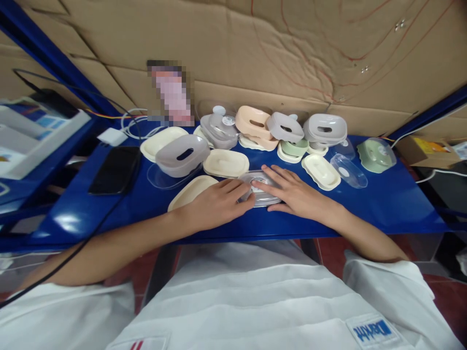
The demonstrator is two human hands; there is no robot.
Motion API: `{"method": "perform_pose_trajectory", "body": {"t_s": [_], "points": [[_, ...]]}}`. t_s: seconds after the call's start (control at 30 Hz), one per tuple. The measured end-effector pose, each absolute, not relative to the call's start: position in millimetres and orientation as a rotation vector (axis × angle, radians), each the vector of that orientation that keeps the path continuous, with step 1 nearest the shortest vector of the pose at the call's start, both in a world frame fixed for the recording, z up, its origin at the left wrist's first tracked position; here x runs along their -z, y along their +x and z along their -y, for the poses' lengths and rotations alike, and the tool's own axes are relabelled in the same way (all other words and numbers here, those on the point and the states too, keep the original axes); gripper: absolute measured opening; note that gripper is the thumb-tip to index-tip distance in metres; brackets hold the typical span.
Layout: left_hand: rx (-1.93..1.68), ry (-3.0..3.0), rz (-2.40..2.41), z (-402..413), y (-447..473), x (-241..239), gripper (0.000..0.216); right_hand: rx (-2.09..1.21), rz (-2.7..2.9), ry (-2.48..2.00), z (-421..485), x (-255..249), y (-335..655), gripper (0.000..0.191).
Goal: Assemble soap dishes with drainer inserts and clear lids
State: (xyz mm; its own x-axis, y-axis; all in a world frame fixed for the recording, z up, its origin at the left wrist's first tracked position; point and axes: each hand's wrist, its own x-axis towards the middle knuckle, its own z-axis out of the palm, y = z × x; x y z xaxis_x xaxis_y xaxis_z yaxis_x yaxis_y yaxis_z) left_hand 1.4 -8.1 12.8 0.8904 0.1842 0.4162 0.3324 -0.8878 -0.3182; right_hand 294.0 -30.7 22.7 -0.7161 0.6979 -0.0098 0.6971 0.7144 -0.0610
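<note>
Both hands rest on one small box with a clear lid [260,190] near the front of the blue shelf [383,204]. My left hand [215,204] presses on its left end, fingers flat. My right hand [294,192] lies over its right side with the fingers spread across the lid. A cream tray [189,190] sits partly under my left wrist. A cream lid [226,163] lies just behind the box.
Several grey, cream, peach and green box parts crowd the back of the shelf, among them a grey shell [182,154] and a green box [375,154]. A clear lid [348,170] lies at right. A black phone [116,169] and a white charger [112,136] lie at left. Cardboard stands behind.
</note>
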Motion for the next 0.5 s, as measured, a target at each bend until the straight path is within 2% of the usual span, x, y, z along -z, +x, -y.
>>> {"method": "perform_pose_trajectory", "body": {"t_s": [0.33,0.5], "points": [[0.447,-2.611,0.258,12.1,2.7,-9.2,0.021,0.049,2.847,-1.194,42.0,-16.7,286.3,0.085],[0.534,-2.644,0.341,11.0,1.0,-8.8,0.022,-0.168,2.829,-1.122,29.6,-20.8,298.2,0.081]]}}
